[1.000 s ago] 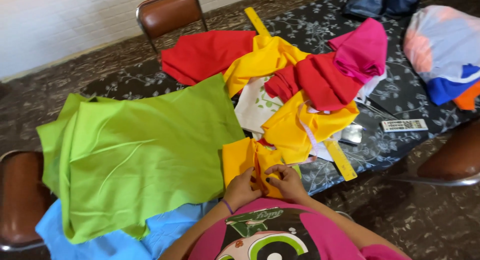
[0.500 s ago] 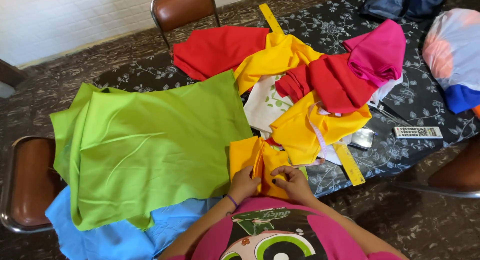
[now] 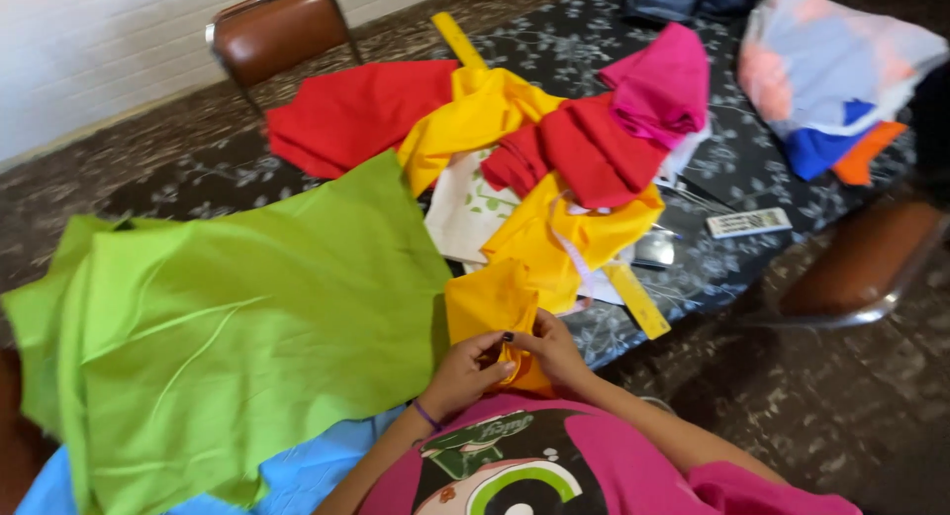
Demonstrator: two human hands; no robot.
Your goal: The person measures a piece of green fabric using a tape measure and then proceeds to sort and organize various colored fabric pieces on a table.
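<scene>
Both hands meet at the near table edge: my left hand (image 3: 463,374) and right hand (image 3: 552,349) are drawn together, fingers pinched on the lower edge of an orange-yellow cloth piece (image 3: 493,307), which they seem to be folding or gathering between them. I judge the step in hand to be the working of that edge, a small fold or tuck held by the fingertips; from this angle I cannot tell whether a pin or needle is involved, since the fingers cover the spot. The next move, as I read it, calls for keeping the pinch firm while the fold is set, with the rest of the piece kept flat on the table (image 3: 732,169). That cloth lies directly ahead of the 2 hands, running up from them and just beside the big lime green sheet (image 3: 247,317) on the left. A yellow ruler (image 3: 638,299) lies near on the right, partly under the heap of yellow fabric (image 3: 574,228). Further off sit red cloth (image 3: 346,109), a pink bundle (image 3: 663,85) and a brown chair (image 3: 277,25).
</scene>
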